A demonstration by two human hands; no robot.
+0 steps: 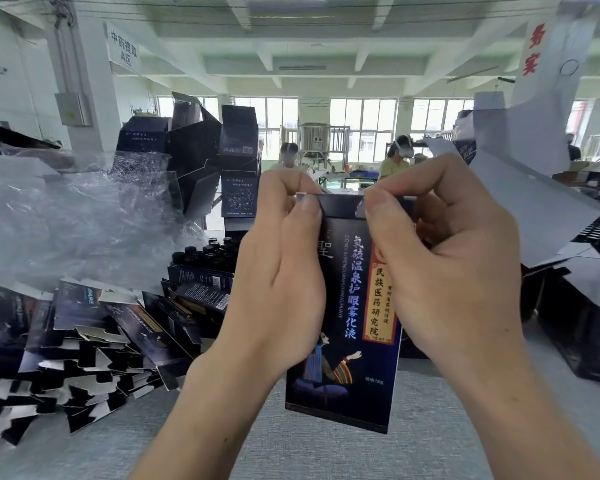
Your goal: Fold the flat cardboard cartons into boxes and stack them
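Note:
A dark blue printed carton (347,355) stands upright in mid-air above the grey table, held between both hands. My left hand (278,271) grips its left side, thumb pressed on the top left corner. My right hand (444,265) grips the right side, thumb and curled fingers pinching the top flap near its right corner. A heap of flat dark cartons (70,348) lies on the table at the left. Folded dark boxes (222,161) stand stacked behind them, in the middle distance.
Crumpled clear plastic wrap (66,216) fills the left. A tray of small dark bottles (212,254) sits behind the carton. More dark boxes (582,327) and grey unfolded cardboard (534,202) crowd the right. Two seated people (395,161) work far back. Grey tabletop (326,452) shows in front.

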